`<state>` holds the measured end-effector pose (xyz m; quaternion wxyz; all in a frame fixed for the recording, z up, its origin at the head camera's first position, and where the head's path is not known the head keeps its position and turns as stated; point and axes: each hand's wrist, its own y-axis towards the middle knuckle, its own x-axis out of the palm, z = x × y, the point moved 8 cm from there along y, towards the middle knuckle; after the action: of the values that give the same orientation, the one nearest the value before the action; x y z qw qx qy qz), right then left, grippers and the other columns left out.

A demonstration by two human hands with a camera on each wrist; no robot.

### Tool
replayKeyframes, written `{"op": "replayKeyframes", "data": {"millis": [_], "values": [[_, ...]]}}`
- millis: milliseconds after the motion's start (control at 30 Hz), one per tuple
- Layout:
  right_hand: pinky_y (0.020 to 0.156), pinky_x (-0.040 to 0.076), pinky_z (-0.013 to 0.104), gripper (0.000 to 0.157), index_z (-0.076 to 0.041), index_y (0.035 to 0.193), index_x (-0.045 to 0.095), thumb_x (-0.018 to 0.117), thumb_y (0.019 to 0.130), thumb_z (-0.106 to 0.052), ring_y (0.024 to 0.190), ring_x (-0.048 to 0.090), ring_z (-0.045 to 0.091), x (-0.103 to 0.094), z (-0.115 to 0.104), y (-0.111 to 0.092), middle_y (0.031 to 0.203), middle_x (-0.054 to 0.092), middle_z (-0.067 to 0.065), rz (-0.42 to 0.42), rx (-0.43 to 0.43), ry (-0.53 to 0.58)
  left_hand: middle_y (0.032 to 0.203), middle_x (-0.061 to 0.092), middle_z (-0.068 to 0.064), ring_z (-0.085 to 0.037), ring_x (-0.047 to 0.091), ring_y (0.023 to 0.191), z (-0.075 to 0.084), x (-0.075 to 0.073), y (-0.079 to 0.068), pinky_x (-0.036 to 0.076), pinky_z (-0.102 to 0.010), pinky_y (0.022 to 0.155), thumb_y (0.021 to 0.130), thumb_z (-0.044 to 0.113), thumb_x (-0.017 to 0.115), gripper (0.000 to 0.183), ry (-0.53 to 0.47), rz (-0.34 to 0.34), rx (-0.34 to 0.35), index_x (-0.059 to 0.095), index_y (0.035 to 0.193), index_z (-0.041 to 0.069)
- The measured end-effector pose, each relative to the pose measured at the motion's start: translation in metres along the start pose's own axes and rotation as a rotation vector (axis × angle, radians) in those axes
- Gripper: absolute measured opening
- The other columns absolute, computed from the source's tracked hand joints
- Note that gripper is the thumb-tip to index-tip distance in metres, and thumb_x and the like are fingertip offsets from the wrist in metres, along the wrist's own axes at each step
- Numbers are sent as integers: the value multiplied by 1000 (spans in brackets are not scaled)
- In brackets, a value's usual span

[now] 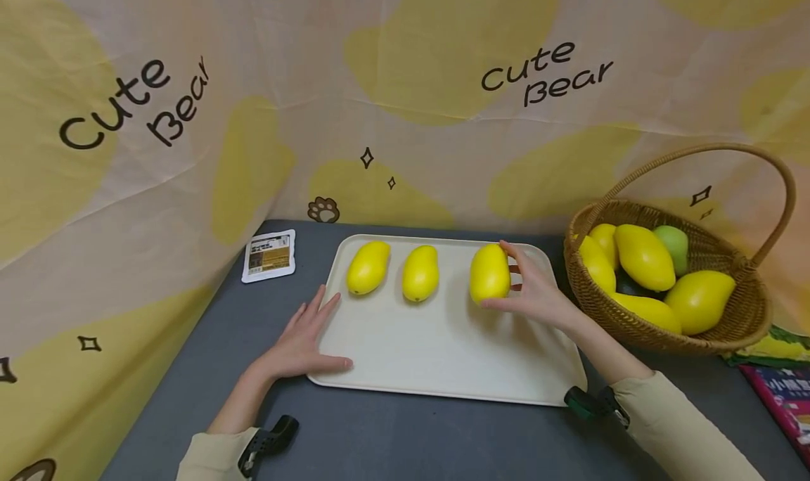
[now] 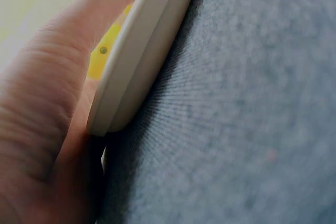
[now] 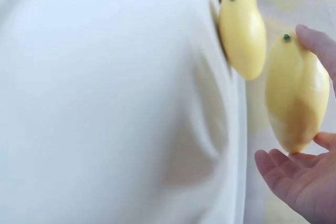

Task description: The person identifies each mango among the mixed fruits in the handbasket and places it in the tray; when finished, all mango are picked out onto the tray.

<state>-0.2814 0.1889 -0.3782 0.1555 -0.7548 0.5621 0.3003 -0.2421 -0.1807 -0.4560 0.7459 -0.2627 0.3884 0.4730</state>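
My right hand (image 1: 536, 291) holds a yellow mango (image 1: 489, 273) between thumb and fingers, over the right part of a cream tray (image 1: 436, 358). In the right wrist view this mango (image 3: 295, 95) hangs clear of the tray, thumb at its stem end and fingers at the other. Two more mangoes lie side by side along the tray's back: one at the left (image 1: 368, 267), one nearer the middle (image 1: 420, 273). At the tray's left edge rests my left hand (image 1: 296, 342), fingers spread and straight. The left wrist view has its thumb (image 2: 44, 82) against the tray's rim (image 2: 139, 51).
Right of the tray stands a wicker basket (image 1: 585, 294) with a tall handle, holding several mangoes (image 1: 644, 256) and a green fruit (image 1: 672, 247). A white-edged packet (image 1: 268, 256) lies at the back left. A purple printed package (image 1: 781, 403) is at the right edge. Printed cloth hangs behind.
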Motion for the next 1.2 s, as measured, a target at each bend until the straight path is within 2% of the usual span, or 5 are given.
{"op": "replayKeyframes", "data": {"millis": [200,400,567,1200], "values": [[94,47,52,110,0,152,20,87,72,-35,125,44,39,16,6,17,151,30,20,-24,-10,-83,162,-5,-19,-43,3,146,2,0,0,1,-61,112,68,64,77,118,-14,-10,5,18,157,12],[104,37,56,111,1,152,21,86,71,-40,128,42,40,27,13,28,150,32,23,-38,6,-161,162,-5,-19,-45,2,145,3,0,-1,2,-61,112,69,64,77,116,-15,-11,-3,21,157,14],[106,34,58,113,1,152,19,86,71,-41,129,41,41,31,17,33,151,31,23,-50,33,-159,162,-4,-19,-46,3,144,2,1,-2,2,-62,112,69,64,77,114,-9,-9,-4,23,156,14],[108,31,57,111,2,151,21,84,72,-42,131,38,40,32,20,35,150,33,25,-66,48,-163,162,-5,-18,-46,3,144,1,0,-1,2,-63,111,71,62,76,108,-17,-9,-9,29,154,14]]}}
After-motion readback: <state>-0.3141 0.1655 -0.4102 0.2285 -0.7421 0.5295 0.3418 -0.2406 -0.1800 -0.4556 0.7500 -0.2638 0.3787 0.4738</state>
